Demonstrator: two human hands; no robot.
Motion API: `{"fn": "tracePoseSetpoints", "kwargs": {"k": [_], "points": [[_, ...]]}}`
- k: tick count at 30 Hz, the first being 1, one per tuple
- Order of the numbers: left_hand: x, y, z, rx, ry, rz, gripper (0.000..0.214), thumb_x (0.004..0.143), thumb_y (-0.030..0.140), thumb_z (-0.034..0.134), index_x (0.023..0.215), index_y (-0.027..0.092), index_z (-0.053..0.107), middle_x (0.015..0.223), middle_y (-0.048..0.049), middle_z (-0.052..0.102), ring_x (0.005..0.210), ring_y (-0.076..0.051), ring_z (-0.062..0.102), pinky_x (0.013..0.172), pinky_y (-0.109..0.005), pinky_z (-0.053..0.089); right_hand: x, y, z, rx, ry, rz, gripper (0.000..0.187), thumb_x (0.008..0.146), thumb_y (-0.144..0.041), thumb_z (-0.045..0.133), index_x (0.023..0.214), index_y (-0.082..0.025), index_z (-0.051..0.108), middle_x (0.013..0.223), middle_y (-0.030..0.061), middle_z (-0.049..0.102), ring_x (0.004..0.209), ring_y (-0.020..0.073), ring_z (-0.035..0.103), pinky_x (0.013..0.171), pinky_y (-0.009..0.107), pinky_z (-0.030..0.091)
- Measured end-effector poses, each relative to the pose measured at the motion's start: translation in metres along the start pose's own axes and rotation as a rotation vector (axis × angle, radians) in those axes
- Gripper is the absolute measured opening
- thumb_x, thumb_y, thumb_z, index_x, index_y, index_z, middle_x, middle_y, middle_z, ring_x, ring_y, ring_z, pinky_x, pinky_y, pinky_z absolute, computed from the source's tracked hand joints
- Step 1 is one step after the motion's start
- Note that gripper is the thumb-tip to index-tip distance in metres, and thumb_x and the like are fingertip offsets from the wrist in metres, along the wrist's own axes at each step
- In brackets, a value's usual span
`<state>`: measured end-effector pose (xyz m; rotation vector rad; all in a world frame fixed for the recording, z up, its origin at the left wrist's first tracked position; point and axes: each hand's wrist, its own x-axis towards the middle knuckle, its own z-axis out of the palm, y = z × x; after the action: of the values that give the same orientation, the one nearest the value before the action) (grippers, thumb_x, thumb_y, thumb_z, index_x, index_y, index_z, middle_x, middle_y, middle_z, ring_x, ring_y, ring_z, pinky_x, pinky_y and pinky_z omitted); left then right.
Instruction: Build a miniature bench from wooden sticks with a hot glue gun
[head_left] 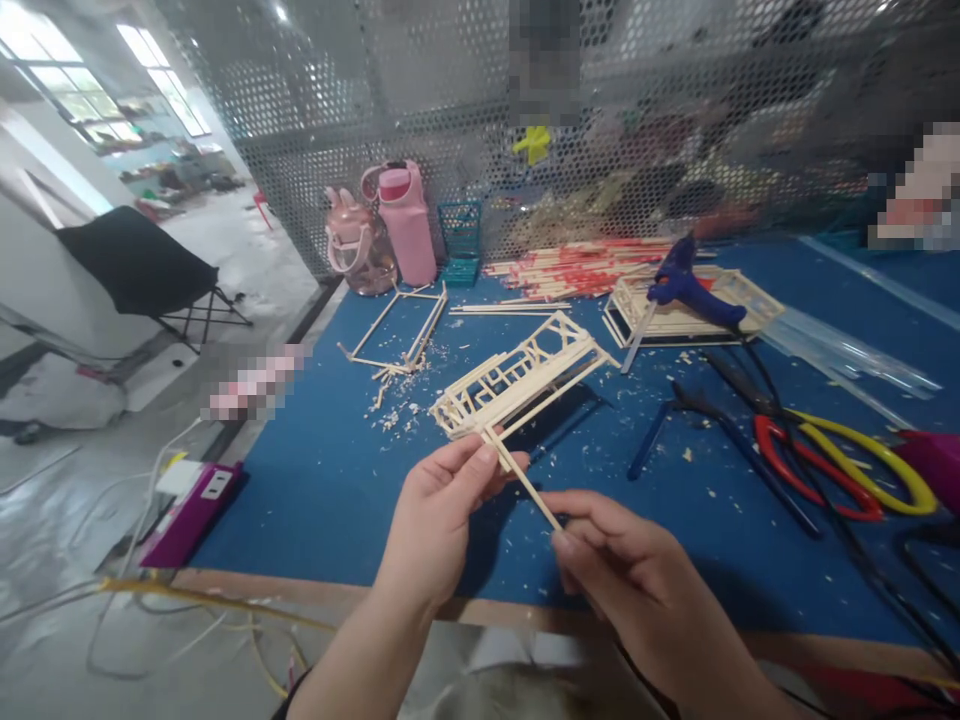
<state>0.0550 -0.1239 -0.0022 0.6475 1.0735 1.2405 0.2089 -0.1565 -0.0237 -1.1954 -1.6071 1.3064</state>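
Note:
A pale wooden stick frame model (pixel 517 385) is held up over the blue table (pixel 322 470). My left hand (pixel 442 520) pinches its near corner between thumb and fingers. My right hand (pixel 630 570) is closed on the lower end of a single thin stick (pixel 525 485) that slants up to the model's near corner, touching it beside my left thumb. Both hands hover above the table's front edge.
A blue glue gun (pixel 686 285) rests on a second stick frame (pixel 675 310). Loose sticks (pixel 577 270) lie behind it. Red and yellow pliers (pixel 832 455) lie right. A flat square frame (pixel 397 330), two pink bottles (pixel 390 235) and wood chips lie left.

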Motion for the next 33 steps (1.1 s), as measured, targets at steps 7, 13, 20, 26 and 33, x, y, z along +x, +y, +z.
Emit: {"fn": "tracePoseSetpoints", "kwargs": {"k": [7, 13, 20, 26, 33], "points": [[0.000, -0.001, 0.005, -0.078, 0.037, -0.042, 0.029, 0.055, 0.031, 0.084, 0.075, 0.014, 0.073, 0.067, -0.0041, 0.074, 0.063, -0.012, 0.068, 0.065, -0.020, 0.054, 0.002, -0.007, -0.008, -0.055, -0.043, 0.050, 0.038, 0.090, -0.041, 0.045, 0.110, -0.015, 0.063, 0.053, -0.0039, 0.050, 0.047, 0.0096, 0.042, 0.045, 0.022, 0.033], [-0.002, -0.001, 0.006, -0.093, 0.012, -0.059, 0.031, 0.058, 0.031, 0.082, 0.082, 0.015, 0.072, 0.074, -0.0058, 0.075, 0.069, -0.015, 0.070, 0.071, -0.024, 0.055, -0.001, -0.003, -0.001, 0.038, -0.051, 0.094, 0.038, 0.089, -0.042, 0.046, 0.113, -0.016, 0.060, 0.055, -0.0042, 0.048, 0.045, 0.0082, 0.038, 0.040, 0.020, 0.029], [-0.002, -0.003, 0.002, 0.020, 0.010, -0.015, 0.028, 0.060, 0.027, 0.081, 0.084, 0.016, 0.072, 0.072, -0.0038, 0.075, 0.069, -0.015, 0.069, 0.072, -0.026, 0.054, -0.003, -0.010, 0.000, 0.041, -0.054, 0.124, 0.032, 0.087, -0.039, 0.047, 0.104, -0.016, 0.060, 0.053, -0.0048, 0.047, 0.045, 0.0085, 0.039, 0.041, 0.020, 0.030], [-0.004, -0.005, 0.005, 0.017, 0.019, -0.017, 0.027, 0.063, 0.026, 0.079, 0.088, 0.017, 0.071, 0.074, -0.0028, 0.075, 0.066, -0.011, 0.068, 0.068, -0.020, 0.051, 0.015, -0.022, 0.005, 0.132, 0.058, 0.118, 0.022, 0.082, -0.038, 0.050, 0.084, -0.018, 0.058, 0.059, -0.0018, 0.055, 0.050, 0.0102, 0.049, 0.046, 0.021, 0.041], [-0.007, -0.009, 0.004, -0.028, 0.000, -0.006, 0.031, 0.058, 0.028, 0.083, 0.085, 0.015, 0.072, 0.075, -0.0047, 0.075, 0.072, -0.014, 0.068, 0.074, -0.023, 0.051, 0.024, -0.031, 0.011, 0.052, 0.150, 0.102, 0.022, 0.078, -0.034, 0.049, 0.071, -0.017, 0.061, 0.048, -0.0040, 0.048, 0.042, 0.0071, 0.038, 0.039, 0.018, 0.033]]}}
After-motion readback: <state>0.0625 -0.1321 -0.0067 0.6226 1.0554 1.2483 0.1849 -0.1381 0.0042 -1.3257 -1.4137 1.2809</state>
